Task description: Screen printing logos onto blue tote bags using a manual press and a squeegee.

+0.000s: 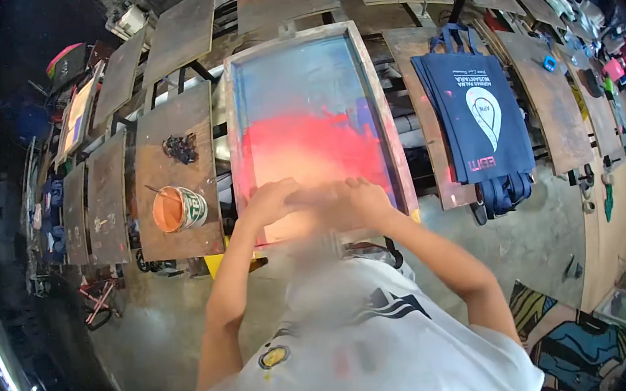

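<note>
My left hand and right hand sit curled close together over the near end of the framed screen, which runs toward twelve o'clock; blur hides whether they grip anything. Uneven pressure could streak the red ink. Lettering marks the navy bag at two o'clock (the tub at nine, too).

Fairly bright at the framed screen, the scene darkens far left of it around a glaring tube light, blurs over the shirt below it, and warps well outward from it.
</note>
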`<state>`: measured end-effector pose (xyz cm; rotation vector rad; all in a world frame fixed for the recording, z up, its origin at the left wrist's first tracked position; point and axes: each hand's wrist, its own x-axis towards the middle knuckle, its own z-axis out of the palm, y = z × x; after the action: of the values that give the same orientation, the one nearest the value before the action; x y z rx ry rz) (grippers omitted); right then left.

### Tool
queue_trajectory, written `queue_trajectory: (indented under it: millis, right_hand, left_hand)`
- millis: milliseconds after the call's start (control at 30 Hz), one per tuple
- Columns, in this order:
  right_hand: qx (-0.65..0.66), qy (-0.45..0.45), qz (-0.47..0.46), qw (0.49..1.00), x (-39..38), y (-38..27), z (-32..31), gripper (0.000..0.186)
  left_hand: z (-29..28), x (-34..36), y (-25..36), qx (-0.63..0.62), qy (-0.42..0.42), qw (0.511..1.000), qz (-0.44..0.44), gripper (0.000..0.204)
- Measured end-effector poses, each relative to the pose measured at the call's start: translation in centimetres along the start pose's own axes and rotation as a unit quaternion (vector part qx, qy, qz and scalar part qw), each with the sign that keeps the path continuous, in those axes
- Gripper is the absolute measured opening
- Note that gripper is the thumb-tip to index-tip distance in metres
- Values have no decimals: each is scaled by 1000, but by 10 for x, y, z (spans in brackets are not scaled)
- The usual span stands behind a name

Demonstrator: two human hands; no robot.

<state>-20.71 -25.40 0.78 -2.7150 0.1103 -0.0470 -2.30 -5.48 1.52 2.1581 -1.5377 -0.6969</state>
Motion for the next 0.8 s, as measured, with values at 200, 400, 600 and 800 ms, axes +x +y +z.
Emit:
queue_trajectory:
  millis: [200,400,600,800]
  right_hand:
    - [-49,71,-17,996,16,13,16,34]
    - [-82,-8,-189,979,96,40,9,22]
    - [-119,-60,-363,922,181,30,8,29]
    - [-178,-216,-488,827,256,-17,35,30]
  left_hand:
    - [23,-8,-4,44,100,994,2,37]
    - [65,-24,11,37,283,944,-168,33]
    - [79,-11,51,-32,373,859,-349,32]
    - [74,-20,51,-66,459,788,-405,32]
